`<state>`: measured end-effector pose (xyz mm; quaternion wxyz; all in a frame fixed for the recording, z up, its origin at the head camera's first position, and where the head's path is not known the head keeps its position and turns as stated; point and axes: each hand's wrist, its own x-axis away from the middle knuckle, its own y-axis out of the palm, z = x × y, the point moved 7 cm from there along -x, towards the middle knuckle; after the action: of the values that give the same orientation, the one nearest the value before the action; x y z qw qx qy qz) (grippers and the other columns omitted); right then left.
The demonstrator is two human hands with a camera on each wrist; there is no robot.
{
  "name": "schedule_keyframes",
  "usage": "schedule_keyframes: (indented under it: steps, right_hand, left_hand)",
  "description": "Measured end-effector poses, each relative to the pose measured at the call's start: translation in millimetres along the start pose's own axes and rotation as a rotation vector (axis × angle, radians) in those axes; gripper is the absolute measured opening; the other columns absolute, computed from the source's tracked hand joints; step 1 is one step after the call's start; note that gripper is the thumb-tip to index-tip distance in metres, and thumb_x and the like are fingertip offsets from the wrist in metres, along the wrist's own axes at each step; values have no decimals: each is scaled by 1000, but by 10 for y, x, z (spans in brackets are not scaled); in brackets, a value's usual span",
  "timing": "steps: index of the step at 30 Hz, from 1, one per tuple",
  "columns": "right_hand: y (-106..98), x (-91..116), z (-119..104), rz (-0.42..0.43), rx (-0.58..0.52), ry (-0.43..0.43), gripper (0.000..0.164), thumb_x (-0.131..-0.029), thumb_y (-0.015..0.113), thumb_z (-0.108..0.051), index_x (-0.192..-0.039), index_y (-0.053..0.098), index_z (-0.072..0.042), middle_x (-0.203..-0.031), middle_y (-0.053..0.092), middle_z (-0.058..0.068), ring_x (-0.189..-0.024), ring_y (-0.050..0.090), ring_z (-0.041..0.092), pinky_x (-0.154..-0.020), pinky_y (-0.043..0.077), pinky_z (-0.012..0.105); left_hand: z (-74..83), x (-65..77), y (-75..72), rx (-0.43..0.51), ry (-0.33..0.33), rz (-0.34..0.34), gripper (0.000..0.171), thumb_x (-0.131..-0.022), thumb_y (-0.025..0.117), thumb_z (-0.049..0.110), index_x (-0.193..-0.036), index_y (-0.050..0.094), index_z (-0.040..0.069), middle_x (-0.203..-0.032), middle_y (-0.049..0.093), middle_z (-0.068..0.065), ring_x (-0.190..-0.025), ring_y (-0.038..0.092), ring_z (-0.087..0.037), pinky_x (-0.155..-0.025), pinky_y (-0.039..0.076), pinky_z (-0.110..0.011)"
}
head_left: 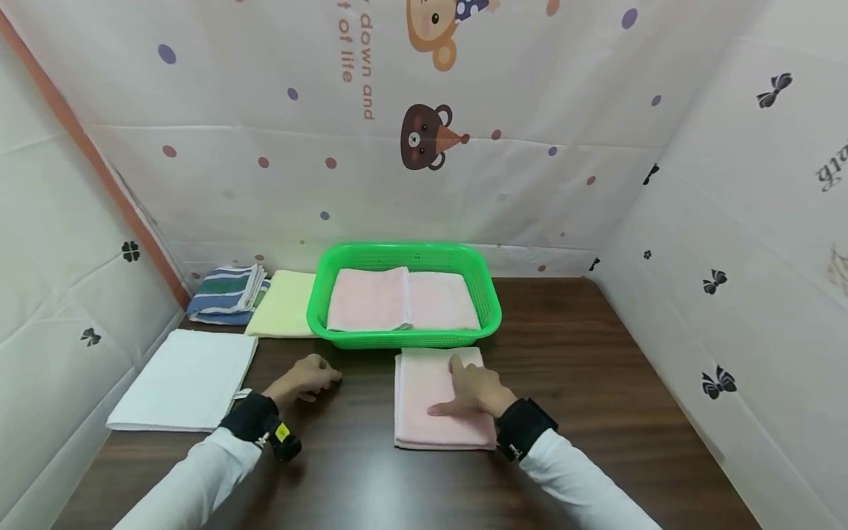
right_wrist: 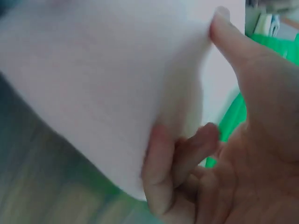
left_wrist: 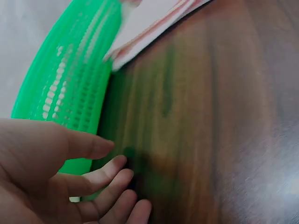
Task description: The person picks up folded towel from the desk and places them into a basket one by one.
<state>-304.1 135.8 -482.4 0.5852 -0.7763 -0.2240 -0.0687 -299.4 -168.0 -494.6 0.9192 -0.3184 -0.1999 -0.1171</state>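
Below lettering "of life", right hand on pink towel

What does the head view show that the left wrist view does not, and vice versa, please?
Only the head view shows the folded white cloth, folded pale-yellow cloth, folded blue, green and white striped cloth and dark brown bear print on the wall.

Only the left wrist view shows the palm side of the left hand, with its thumb and four fingertips in sight.

Both show the left hand, the green perforated plastic basket, the folded pink cloth beside it and the brown wood-grain tabletop.
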Motion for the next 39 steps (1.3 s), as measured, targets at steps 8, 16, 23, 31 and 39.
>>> schedule_keyframes:
  steps: [8,16,23,31,39]
  right_hand:
    - [-103,-12,-66,218,-275,-151,42,-97,70,-30,-119,58,5,-75,52,7,-63,44,14,-58,39,28]
    - [-163,90,371,200,-297,-31,38,-95,73,-20,-64,61,-1,-54,52,5,-46,60,17,-44,46,24]
    - [-45,18,333,59,-495,-53,27,-95,73,-16,-75,64,0,-61,64,11,-49,69,19,-51,58,30]
    - [42,-72,184,3,-532,-65,27,-95,74,-16,-76,61,-2,-60,64,8,-46,65,13,-50,59,31]
    - [56,-86,127,13,-549,-88,26,-95,74,-19,-78,61,-3,-61,63,7,-47,64,11,-49,58,29]
  left_hand:
    - [275,84,288,-27,175,-75,24,-97,65,17,-104,74,-5,-83,67,-7,-69,58,-15,-65,54,-29]
    - [512,112,596,-14,189,-104,24,-96,68,17,-105,75,-3,-85,66,-7,-74,60,-16,-65,55,-30]
    - [530,98,729,140,111,-140,21,-96,66,14,-107,66,-4,-95,65,-11,-83,64,-18,-74,59,-35]
    - [342,70,713,485,-105,-117,37,-97,65,23,-119,57,-6,-103,61,-13,-86,62,-20,-73,56,-31]
    - [263,54,542,296,-35,17,30,-93,72,28,-73,57,11,-77,58,-3,-73,60,-17,-63,54,-30]
